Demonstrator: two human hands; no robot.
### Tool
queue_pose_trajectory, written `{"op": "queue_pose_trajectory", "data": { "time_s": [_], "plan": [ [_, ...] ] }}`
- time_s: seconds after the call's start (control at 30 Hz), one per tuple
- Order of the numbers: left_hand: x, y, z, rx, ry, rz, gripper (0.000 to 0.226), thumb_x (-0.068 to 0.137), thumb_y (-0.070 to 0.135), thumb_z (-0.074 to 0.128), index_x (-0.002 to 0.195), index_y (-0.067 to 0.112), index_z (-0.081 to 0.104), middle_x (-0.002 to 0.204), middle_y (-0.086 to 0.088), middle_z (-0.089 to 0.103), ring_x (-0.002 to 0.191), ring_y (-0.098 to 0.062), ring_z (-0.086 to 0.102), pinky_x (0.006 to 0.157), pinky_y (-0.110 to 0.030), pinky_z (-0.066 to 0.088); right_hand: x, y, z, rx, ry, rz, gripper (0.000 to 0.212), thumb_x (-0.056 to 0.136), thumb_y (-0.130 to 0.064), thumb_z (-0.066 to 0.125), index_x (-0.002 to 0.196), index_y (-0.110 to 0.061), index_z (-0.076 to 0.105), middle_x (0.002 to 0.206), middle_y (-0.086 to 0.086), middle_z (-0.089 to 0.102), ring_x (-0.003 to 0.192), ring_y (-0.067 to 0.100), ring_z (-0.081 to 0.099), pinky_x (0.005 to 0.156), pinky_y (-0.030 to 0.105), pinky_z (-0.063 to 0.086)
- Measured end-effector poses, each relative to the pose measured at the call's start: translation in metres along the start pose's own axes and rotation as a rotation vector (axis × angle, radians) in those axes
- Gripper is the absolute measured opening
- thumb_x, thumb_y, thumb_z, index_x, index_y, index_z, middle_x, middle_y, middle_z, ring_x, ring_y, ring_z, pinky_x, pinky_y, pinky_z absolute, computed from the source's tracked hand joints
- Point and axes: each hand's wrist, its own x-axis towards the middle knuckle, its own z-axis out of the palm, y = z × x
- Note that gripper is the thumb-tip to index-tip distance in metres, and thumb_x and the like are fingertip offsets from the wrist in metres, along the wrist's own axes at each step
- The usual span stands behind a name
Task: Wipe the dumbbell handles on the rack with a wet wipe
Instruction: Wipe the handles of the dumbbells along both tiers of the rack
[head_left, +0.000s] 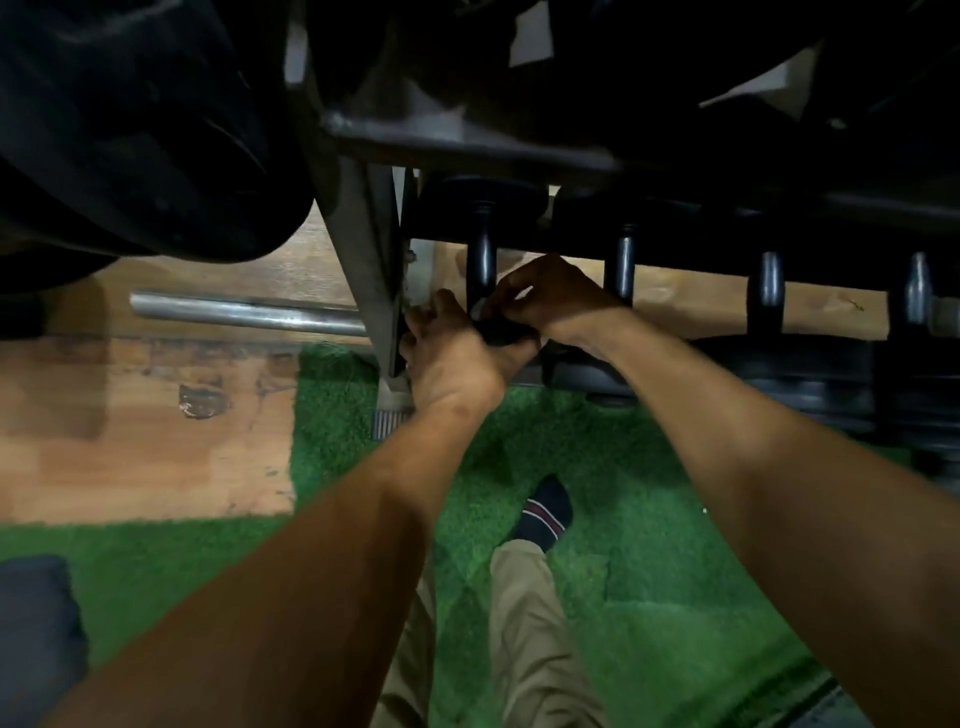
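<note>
Wet wipe lost between hands, cannot make it out. Left hand (447, 358) fingertips tucked behind rack upright (371, 270), grip unreadable. Right hand (545, 293) covers lower part of first dumbbell handle (480, 254). Whole scene motion-smeared. Far-right handle (918, 293) end cut by frame edge. Upper shelf dumbbells swallowed in shadow.

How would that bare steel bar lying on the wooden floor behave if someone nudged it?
The bare round steel bar would probably roll easily, since it lies on smooth wooden flooring. It looks solid metal, so likely stiff and heavy for its size. Its shiny surface may feel slippery.
</note>
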Motion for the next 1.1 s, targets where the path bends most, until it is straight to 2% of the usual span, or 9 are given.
{"op": "queue_pose_trajectory", "data": {
  "time_s": [0.1,0.2,0.33,0.43,0.57,0.67,0.73,0.9,1.1],
  "plan": [
    [0.0,-0.001,0.002,0.012,0.04,0.024,0.103,0.062,0.077,0.08,0.136,0.01,0.052,0.147,-0.017,0.045,0.138,-0.038,0.042,0.112,-0.048,0.04,0.001,0.0,-0.012,0.095,-0.122,0.001,0.01,0.084,-0.008,0.072,0.088,-0.007,0.08,0.086,0.01,0.077,0.077,0.008,0.066,0.071,0.025,0.05],
    [-0.001,0.0,0.003,-0.019,0.085,0.036,0.108,0.051,0.087,0.063,0.13,0.014,0.055,0.141,-0.015,0.051,0.135,-0.038,0.045,0.108,-0.053,0.044,0.004,-0.001,-0.018,-0.004,-0.194,-0.08,0.016,0.085,-0.002,0.069,0.091,-0.011,0.08,0.082,-0.002,0.075,0.072,-0.003,0.064,0.071,0.021,0.051],
    [-0.003,0.0,0.004,-0.016,0.14,0.052,0.11,0.044,0.088,0.053,0.123,0.012,0.058,0.127,-0.015,0.06,0.129,-0.038,0.051,0.102,-0.054,0.047,0.007,-0.004,-0.01,-0.213,-0.08,-0.223,0.018,0.087,-0.005,0.068,0.096,-0.017,0.078,0.085,-0.011,0.068,0.074,-0.015,0.061,0.064,0.0,0.039],
    [-0.003,0.0,0.005,-0.029,0.152,0.062,0.105,0.047,0.082,0.063,0.124,0.011,0.057,0.125,-0.014,0.061,0.126,-0.039,0.053,0.1,-0.054,0.049,0.011,0.0,0.001,-0.195,0.092,-0.294,0.011,0.086,-0.016,0.073,0.094,-0.02,0.079,0.09,-0.005,0.065,0.083,0.006,0.064,0.072,0.011,0.044],
    [-0.004,-0.001,0.006,-0.033,0.147,0.066,0.112,0.048,0.084,0.058,0.134,0.012,0.051,0.132,-0.016,0.06,0.13,-0.04,0.052,0.102,-0.055,0.048,0.014,0.001,0.016,-0.144,0.34,-0.277,0.013,0.082,-0.016,0.074,0.092,-0.023,0.078,0.091,-0.003,0.059,0.078,0.005,0.054,0.067,0.003,0.034],
    [0.0,-0.004,0.008,-0.022,0.097,0.065,0.104,0.051,0.085,0.056,0.124,0.012,0.056,0.121,-0.011,0.065,0.121,-0.039,0.057,0.098,-0.054,0.051,0.014,-0.004,0.021,-0.127,0.428,-0.257,0.013,0.08,-0.017,0.071,0.091,-0.023,0.076,0.096,0.0,0.062,0.081,0.009,0.058,0.072,0.018,0.043],
    [0.003,-0.006,0.01,-0.028,0.083,0.048,0.101,0.049,0.088,0.057,0.117,0.013,0.056,0.111,-0.008,0.067,0.111,-0.037,0.063,0.091,-0.052,0.055,0.014,-0.005,0.02,-0.147,0.441,-0.261,0.011,0.081,-0.02,0.069,0.09,-0.02,0.075,0.096,0.001,0.061,0.081,0.012,0.059,0.073,0.021,0.043],
    [-0.002,-0.003,0.004,0.0,0.069,0.061,0.097,0.052,0.08,0.061,0.117,0.009,0.053,0.116,-0.013,0.06,0.115,-0.039,0.056,0.094,-0.05,0.052,0.013,0.0,0.011,-0.295,0.165,-0.343,0.015,0.082,-0.015,0.075,0.096,-0.019,0.079,0.096,0.008,0.068,0.087,0.021,0.066,0.078,0.032,0.052],
    [0.0,-0.006,0.006,0.018,0.071,0.065,0.106,0.054,0.087,0.063,0.125,0.009,0.052,0.128,-0.016,0.054,0.121,-0.04,0.051,0.097,-0.052,0.05,0.026,-0.01,0.009,-0.349,0.48,-0.298,0.01,0.088,-0.028,0.068,0.094,-0.02,0.07,0.093,0.004,0.068,0.085,0.019,0.065,0.069,0.026,0.046]
  ]
}}
